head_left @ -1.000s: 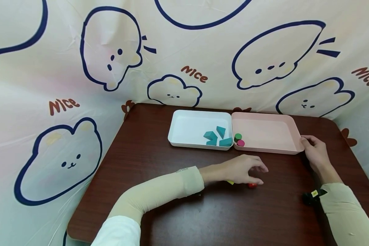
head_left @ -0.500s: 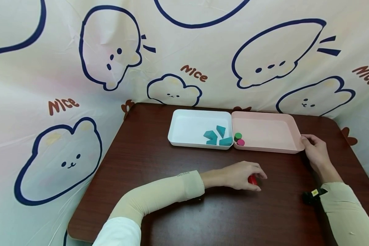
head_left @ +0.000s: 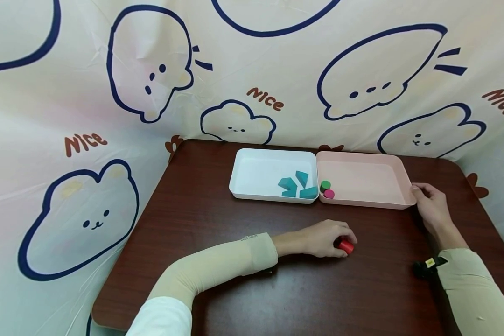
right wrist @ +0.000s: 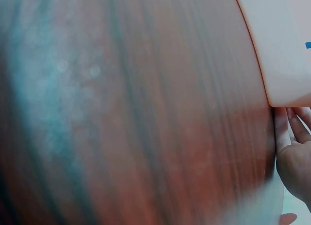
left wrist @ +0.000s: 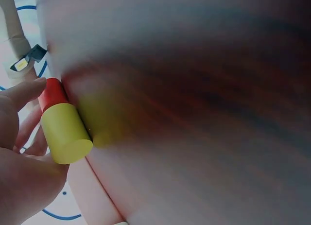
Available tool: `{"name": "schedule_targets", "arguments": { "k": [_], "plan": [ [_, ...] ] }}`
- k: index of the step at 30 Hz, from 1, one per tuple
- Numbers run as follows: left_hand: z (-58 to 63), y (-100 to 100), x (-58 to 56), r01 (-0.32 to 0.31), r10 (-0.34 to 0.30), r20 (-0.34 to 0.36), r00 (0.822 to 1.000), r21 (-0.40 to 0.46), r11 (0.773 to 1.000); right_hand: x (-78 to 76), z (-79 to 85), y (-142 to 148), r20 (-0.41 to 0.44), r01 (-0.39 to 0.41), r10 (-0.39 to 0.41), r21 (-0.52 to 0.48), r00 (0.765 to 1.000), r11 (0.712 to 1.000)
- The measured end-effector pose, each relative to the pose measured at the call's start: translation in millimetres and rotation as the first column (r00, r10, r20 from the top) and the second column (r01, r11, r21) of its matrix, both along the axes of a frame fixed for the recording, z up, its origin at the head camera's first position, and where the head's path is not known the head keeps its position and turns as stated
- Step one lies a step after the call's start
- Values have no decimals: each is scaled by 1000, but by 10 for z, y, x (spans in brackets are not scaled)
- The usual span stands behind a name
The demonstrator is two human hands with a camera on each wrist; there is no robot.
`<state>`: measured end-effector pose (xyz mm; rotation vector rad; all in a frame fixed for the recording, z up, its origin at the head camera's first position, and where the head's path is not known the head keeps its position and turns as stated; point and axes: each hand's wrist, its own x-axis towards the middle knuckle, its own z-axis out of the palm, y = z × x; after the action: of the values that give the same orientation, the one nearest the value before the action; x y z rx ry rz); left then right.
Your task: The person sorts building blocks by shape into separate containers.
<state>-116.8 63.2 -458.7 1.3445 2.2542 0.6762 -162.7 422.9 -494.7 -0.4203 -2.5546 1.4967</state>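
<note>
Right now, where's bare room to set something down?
Free: pink tray, right half; white tray, left half; table between left hand and right hand. Crowded: where the trays meet, with teal blocks, green piece and pink piece.

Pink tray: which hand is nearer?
Right. The right hand is at the right end of the pink tray, fingers touching it; the left hand is apart, on the tray's near side, holding the red cylinder.
</note>
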Motion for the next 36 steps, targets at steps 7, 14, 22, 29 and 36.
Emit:
{"name": "schedule_targets", "arguments": {
  "k": [7,14,22,29,36],
  "plan": [
    [-23,-9,-18,-1,1,-21,1000,7,1000,-4,-5,7,15,-11,11,12,1000,1000],
    [-26,-11,-3,4,-3,-36,999,9,1000,-1,-6,5,23,-9,8,5,1000,1000],
    [-20,-13,-5,-3,2,-30,1000,-13,1000,1,-6,10,11,-9,9,10,1000,1000],
    [-20,-9,-2,-2,2,-32,999,-23,1000,-7,-6,6,22,-1,1,8,1000,1000],
    [-43,-6,-2,6,-6,-49,999,-1,1000,-2,-3,-4,27,0,0,9,1000,1000]
  ]
}}
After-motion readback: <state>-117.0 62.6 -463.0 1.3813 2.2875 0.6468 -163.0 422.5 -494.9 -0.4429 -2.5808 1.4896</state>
